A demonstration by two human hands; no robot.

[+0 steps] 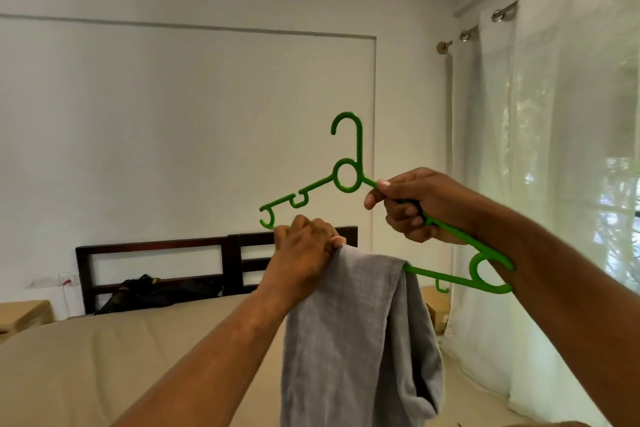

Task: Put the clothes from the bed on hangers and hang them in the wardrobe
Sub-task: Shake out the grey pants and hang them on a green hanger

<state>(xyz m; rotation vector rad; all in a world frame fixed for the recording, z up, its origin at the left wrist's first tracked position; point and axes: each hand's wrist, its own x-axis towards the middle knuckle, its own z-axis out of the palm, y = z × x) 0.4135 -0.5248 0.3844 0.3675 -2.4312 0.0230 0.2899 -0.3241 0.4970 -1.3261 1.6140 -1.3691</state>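
Viewpoint: we look down our own two bare arms, raised in front of us over a bed.

Hanger: we hold a bright green plastic hanger [360,146] up in the air at the middle of the view. Its hook points upward, and its right end sits lower and nearer to us than its left.

Garment: a grey woven garment [360,322] is draped over the hanger's bottom bar. It hangs straight down in folds to the lower edge of the view, clear of the bed.

Left hand: our left hand [304,246] is closed, fingers curled and knuckles up. It pinches the top fold of the grey cloth where it crosses the bar, near the hanger's left end.

Right hand: our right hand [415,204] is wrapped round the hanger's right sloping arm, just right of the ring under the hook. Fingers and thumb are closed on the plastic.

Bed: the bed [104,357] has a beige cover and a dark wooden headboard [156,246]. A dark bundle [138,291], too unclear to name, lies against the headboard.

Room: a plain white wall [173,114] stands behind. Sheer white curtains [554,149] hang at the right. A cardboard box [24,314] sits at the far left.
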